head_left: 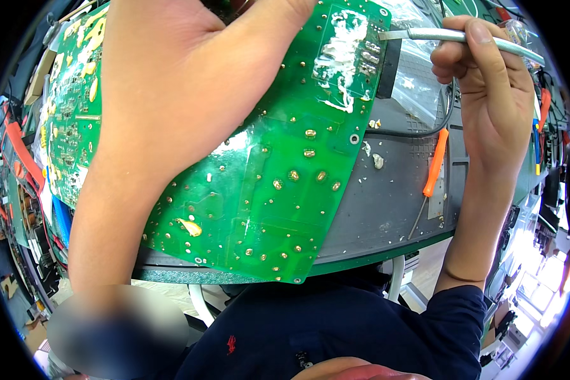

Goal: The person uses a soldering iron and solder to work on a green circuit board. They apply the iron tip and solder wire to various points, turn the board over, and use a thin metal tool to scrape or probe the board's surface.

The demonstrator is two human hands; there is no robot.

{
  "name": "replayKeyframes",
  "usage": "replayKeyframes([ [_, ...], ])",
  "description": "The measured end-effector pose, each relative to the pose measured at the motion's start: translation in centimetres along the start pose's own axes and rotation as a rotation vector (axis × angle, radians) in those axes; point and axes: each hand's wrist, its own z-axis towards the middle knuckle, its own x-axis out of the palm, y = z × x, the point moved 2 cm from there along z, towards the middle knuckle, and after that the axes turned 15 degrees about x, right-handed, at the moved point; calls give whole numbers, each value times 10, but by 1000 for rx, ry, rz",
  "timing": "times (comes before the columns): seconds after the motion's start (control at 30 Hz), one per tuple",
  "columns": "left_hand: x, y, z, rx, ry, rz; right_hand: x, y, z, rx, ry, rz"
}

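Note:
My left hand (171,82) lies over a large green circuit board (272,196), its thumb stretched toward the top edge and its fingertips out of sight. My right hand (487,82) grips a slim silver tool (437,33), whose flat blade tip touches or hovers at the board's upper right, by a row of solder pins beside a patch of white residue (340,47). A yellowish blob (190,227) sits lower on the board. Another stretch of board with cream-coloured blobs (69,120) shows left of my wrist.
An orange-handled screwdriver (436,163) lies on the grey mat (373,209), near white crumbs (378,161) and a black cable (411,134). Clear plastic bags (418,82) are behind. Red-handled tools (19,145) crowd the far left; more tools line the right edge.

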Motion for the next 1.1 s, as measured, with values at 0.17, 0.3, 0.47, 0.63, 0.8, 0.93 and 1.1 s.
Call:
replayKeyframes([
  [0.17, -2, 15, -2, -8, -18, -193, 2, 0, -1, 5, 26, 8],
  [0.3, -2, 15, -3, -2, -40, -214, 1, 1, 1, -22, -17, 7],
  [0.47, -4, -5, 4, -16, -13, -143, -1, -2, 0, 36, 22, 88],
  [0.63, -2, 2, 1, 25, 11, -8, 7, -1, -3, 72, -12, 47],
  [0.8, 0, -3, 5, -85, -90, -165, 9, -1, -2, 41, -14, 48],
  [0.93, -4, -2, 2, -75, -29, -141, 19, 7, -3, 13, -32, 73],
  [1.1, -7, 0, 0, -55, 12, 39, -10, -14, 0, 133, -49, 82],
])
